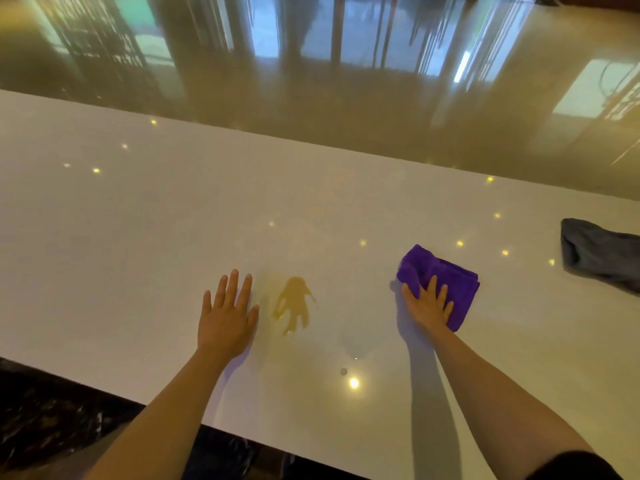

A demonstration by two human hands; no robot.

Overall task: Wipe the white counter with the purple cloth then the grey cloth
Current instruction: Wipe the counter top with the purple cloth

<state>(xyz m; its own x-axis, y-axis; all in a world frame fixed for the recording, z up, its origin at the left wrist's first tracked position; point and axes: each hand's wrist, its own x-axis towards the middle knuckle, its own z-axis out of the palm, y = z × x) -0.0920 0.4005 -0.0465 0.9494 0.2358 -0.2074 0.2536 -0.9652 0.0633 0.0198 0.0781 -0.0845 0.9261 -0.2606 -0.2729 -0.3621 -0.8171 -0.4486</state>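
White counter: purple cloth, grey cloth, yellow spill.

Two bare forearms, left hand and right hand uncovered, no gloves, no rings or watch visible, dark sleeve edge at right upper arm, bottom corner of view, left arm bare to frame edge

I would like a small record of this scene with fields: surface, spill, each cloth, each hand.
surface: white glossy counter
spill: yellow-brown liquid puddle, between the two hands
purple cloth: folded purple fluffy cloth, flat on the counter under the right hand
grey cloth: crumpled dark grey cloth, far right, untouched
left hand: flat on the counter, empty
right hand: pressing on the purple cloth
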